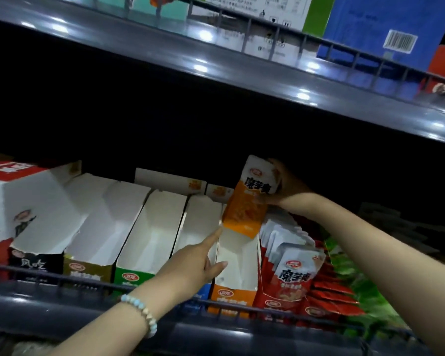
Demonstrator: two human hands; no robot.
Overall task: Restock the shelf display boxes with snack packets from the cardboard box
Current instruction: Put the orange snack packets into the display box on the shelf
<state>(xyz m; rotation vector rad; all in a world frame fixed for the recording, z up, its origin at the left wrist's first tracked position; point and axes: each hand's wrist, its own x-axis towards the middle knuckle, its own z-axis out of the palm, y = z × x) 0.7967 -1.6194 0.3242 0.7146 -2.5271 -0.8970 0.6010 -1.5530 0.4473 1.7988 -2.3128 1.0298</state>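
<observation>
My right hand (pixel 285 186) grips the white top of an orange snack packet (pixel 244 209) and holds it tilted over the back of the orange display box (pixel 235 296). That box shows only its white inside. My left hand (pixel 198 263) reaches forward with straight fingers; its forefinger touches the left wall of the orange box near the packet's lower corner, and its thumb lies against that wall lower down. The cardboard box is out of view.
Left of the orange box stand a blue, a green (pixel 131 278) and a gold display box (pixel 88 271), all showing bare white insides. A red display box (pixel 275 301) full of red packets (pixel 296 276) stands to the right. A wire rail (pixel 62 278) fronts the shelf; another shelf (pixel 242 70) hangs above.
</observation>
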